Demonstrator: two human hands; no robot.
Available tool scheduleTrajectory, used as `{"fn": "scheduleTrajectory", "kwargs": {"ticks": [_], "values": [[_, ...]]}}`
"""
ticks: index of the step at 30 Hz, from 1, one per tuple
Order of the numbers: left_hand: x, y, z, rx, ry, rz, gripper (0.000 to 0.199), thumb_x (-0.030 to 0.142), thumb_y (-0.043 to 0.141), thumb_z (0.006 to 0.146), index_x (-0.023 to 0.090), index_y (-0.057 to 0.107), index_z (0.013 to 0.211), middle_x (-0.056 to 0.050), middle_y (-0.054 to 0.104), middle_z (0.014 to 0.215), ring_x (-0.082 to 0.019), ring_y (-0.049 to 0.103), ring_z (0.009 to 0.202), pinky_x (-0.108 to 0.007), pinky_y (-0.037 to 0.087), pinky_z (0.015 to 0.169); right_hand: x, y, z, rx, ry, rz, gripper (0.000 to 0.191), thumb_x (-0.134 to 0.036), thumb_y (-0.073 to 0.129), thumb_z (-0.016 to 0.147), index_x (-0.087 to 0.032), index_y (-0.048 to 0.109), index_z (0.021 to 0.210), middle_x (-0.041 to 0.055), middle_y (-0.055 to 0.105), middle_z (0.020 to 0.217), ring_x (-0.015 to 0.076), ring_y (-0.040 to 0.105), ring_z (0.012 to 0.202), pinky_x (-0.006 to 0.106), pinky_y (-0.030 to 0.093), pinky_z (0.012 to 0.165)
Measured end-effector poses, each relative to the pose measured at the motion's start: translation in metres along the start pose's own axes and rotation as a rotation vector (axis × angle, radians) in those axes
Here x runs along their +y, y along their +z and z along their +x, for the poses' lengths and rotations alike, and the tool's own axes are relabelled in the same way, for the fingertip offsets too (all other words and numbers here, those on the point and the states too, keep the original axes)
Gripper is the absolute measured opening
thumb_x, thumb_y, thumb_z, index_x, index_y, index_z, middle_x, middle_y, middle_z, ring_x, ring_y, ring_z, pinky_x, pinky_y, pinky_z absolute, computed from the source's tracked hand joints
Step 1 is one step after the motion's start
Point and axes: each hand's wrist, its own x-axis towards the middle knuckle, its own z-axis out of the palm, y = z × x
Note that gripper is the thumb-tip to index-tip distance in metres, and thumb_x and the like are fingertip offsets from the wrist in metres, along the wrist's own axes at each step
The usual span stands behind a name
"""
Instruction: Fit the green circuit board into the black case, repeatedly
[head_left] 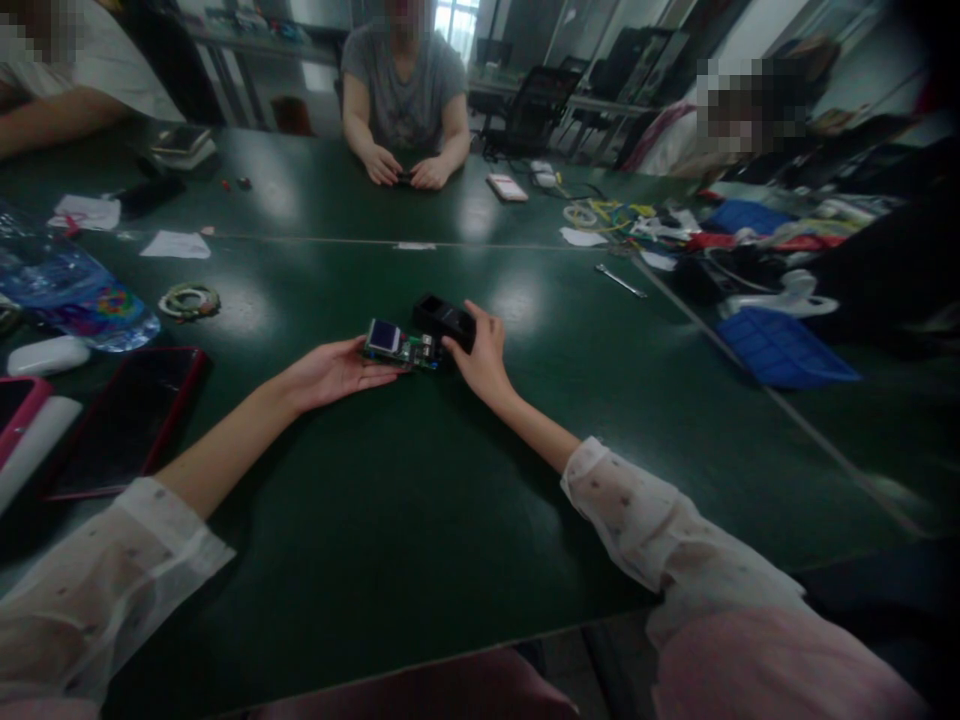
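A green circuit board [420,351] with a small square screen [385,337] lies across the fingers of my left hand [334,375], palm up over the table. My left fingers are mostly stretched out under the board, and the thumb is along its left edge. Just right of the board, my right hand [481,350] grips a black plastic case [442,318] between thumb and fingers. The case is tilted, and its near end is close to the board; I cannot tell whether they touch.
Left stand a water bottle [82,290], a red-edged phone [127,420] and a coiled bracelet [189,301]. On the right are a wrench [621,281], a blue plastic piece [784,348] and tangled cables [600,215]. A person [405,100] sits across the green table [360,560], hands on a small dark object.
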Motion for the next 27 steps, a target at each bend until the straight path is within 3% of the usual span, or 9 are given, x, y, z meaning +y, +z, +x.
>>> {"fn": "scheduleTrajectory", "kwargs": {"ticks": [18, 27], "values": [[0.001, 0.009, -0.0026, 0.047, -0.006, 0.02, 0.057, 0.032, 0.029, 0.108, 0.006, 0.023, 0.159, -0.021, 0.07, 0.126, -0.027, 0.068, 0.121, -0.042, 0.037, 0.119, -0.0031, -0.0016, 0.0013, -0.002, 0.033, 0.016, 0.062, -0.022, 0.062, 0.087, -0.024, 0.044, 0.145, 0.0157, 0.048, 0.13, 0.0359, 0.049, 0.128, 0.059, 0.045, 0.108], [-0.0002, 0.0005, 0.0, -0.015, 0.005, 0.021, 0.061, 0.032, 0.032, 0.107, 0.006, 0.019, 0.16, -0.023, 0.067, 0.132, -0.028, 0.065, 0.125, -0.042, 0.038, 0.118, -0.0033, -0.0022, 0.0013, -0.008, 0.035, 0.028, 0.062, -0.021, 0.061, 0.087, -0.024, 0.043, 0.146, 0.0164, 0.048, 0.13, 0.0367, 0.049, 0.128, 0.06, 0.045, 0.107]]}}
